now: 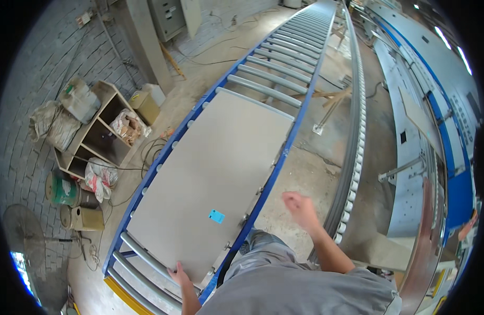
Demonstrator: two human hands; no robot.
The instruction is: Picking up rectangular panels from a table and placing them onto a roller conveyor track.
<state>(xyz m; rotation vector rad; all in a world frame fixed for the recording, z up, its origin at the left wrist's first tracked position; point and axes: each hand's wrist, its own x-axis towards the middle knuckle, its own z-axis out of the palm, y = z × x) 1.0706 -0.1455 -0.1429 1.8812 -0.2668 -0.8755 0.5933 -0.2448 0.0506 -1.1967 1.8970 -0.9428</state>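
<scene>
A flat grey-beige panel (210,163) lies lengthwise on the roller conveyor (284,79), which has blue side rails and metal rollers. On the panel's surface, toward the near end, sits a small bright blue label (217,216). My left hand (181,275) is at the panel's near end edge, touching it, with thumb and fingers apart. To the right of the conveyor, my right hand (301,208) hangs in the air away from the panel. Its fingers are curled in and slightly blurred, with nothing seen in them.
A second narrow track with white wheels (352,194) runs along my right. Beyond it stands a long blue and white machine (410,131). On the left are a wooden shelf (103,131) with bags, tins and a green drum (62,189), loose cables, and a fan (29,236).
</scene>
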